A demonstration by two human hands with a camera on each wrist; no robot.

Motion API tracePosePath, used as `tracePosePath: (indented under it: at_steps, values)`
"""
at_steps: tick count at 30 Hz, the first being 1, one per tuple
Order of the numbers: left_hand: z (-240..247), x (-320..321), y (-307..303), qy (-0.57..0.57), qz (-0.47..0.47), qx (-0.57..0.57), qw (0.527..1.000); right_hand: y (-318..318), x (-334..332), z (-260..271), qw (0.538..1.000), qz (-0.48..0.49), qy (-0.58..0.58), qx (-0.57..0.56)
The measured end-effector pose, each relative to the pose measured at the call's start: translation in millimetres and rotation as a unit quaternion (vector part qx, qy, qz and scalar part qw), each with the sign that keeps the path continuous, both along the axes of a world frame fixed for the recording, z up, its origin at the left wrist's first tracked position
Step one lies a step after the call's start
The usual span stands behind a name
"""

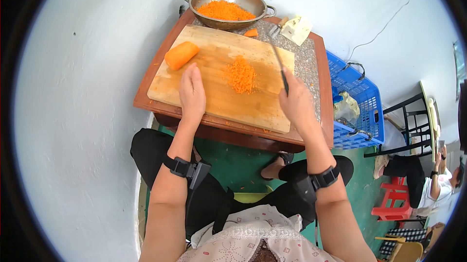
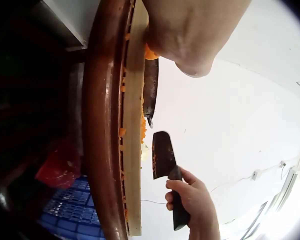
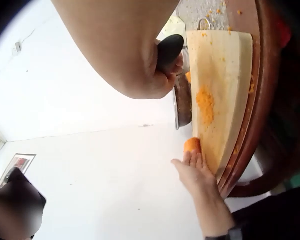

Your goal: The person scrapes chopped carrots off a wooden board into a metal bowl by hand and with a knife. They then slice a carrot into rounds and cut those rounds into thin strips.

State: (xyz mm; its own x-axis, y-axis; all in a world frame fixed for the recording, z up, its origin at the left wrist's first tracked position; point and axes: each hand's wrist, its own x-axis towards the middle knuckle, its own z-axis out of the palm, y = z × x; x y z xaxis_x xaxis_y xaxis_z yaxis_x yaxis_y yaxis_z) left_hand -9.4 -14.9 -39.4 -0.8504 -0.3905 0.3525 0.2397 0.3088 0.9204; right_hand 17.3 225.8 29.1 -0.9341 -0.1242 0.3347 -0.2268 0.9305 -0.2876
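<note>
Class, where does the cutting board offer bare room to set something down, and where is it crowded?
Mostly bare wood lies between the chopped heap and the near edge of the cutting board, and between heap and large carrot piece. The left end is crowded by that piece and the left hand.

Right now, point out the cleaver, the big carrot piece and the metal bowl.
Cleaver (image 2: 165,159), left wrist view, on the blade.
Big carrot piece (image 1: 182,56), head view, mid-side.
Metal bowl (image 1: 251,3), head view, bare inner wall.

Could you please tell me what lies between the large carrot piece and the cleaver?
A heap of chopped carrot on the wooden cutting board, as the head view shows.
</note>
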Motion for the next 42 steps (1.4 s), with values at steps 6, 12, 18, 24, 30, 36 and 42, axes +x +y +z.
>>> tracePosePath:
  at_steps: [6, 12, 18, 24, 30, 36, 42]
  values:
    - [-1.1, -0.6, 3.2, 0.0, -0.01, 0.003, 1.0, -4.7, 5.5, -24.4, 0.986, -0.085, -0.095, 0.108]
    - [-1.3, 0.2, 2.1, -0.005, -0.006, -0.007, 1.0, -24.2, 32.2, -13.8, 0.992, 0.025, -0.079, -0.096]
    - [-1.7, 0.0, 2.9, -0.003, 0.002, -0.042, 0.999, 7.0, 4.9, -15.7, 0.992, -0.098, -0.074, 0.01]
    - [-4.9, -2.0, 4.7, 0.014, 0.004, -0.043, 0.999, -15.3, 32.3, -27.9, 0.997, 0.006, -0.066, -0.043]
    - [-4.4, -0.6, 3.3, 0.01, 0.001, -0.035, 0.999, -8.9, 29.7, -10.5, 0.995, -0.011, -0.015, -0.101]
    - [-3.1, 0.2, 4.6, 0.014, -0.006, -0.061, 0.998, 18.4, 36.0, -27.5, 0.997, -0.062, -0.041, -0.026]
    - [-5.2, -1.9, 5.5, 0.016, -0.002, -0.037, 0.999, -29.9, 64.3, -22.4, 0.983, 0.053, -0.038, -0.173]
